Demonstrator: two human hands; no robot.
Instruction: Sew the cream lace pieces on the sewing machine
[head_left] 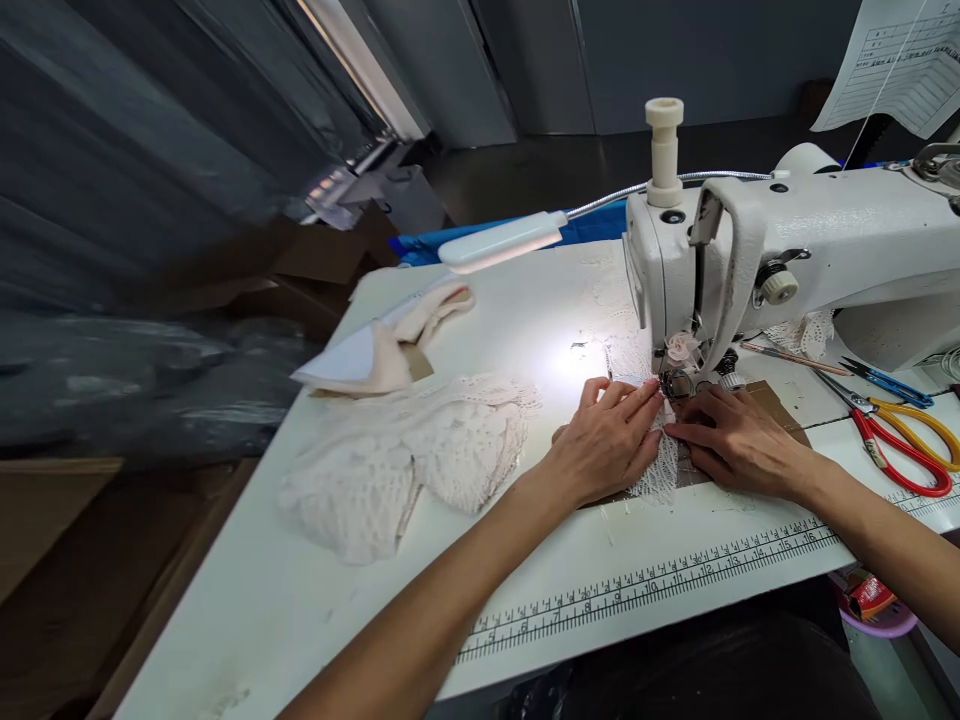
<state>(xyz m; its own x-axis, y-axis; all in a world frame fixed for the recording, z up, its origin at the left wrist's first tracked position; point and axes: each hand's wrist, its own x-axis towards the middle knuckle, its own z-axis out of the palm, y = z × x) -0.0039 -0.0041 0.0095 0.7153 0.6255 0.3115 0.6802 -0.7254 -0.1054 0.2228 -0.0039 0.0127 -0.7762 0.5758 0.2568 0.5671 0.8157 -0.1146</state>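
A narrow strip of white lace (658, 478) lies under the needle area of a white sewing machine (832, 240). My left hand (611, 440) rests on the lace from the left, its fingers stretched out flat and pointing at the presser foot (677, 384). From the right, my right hand (739, 440) has its fingers bent and the fingertips closed at the lace's edge. Brown material (776, 410) lies beneath both hands and sticks out on the right. The exact grip of the right fingertips is partly hidden. A pale fabric rose (682, 347) hangs by the needle bar.
White lace pieces (405, 460) lie left of my hands, with folded pale fabric (375, 355) behind them. Red-and-yellow scissors (900, 440) and blue thread snips (889, 381) sit at the right. A lamp (502, 243) reaches over the table; a printed ruler (645, 590) follows its front edge.
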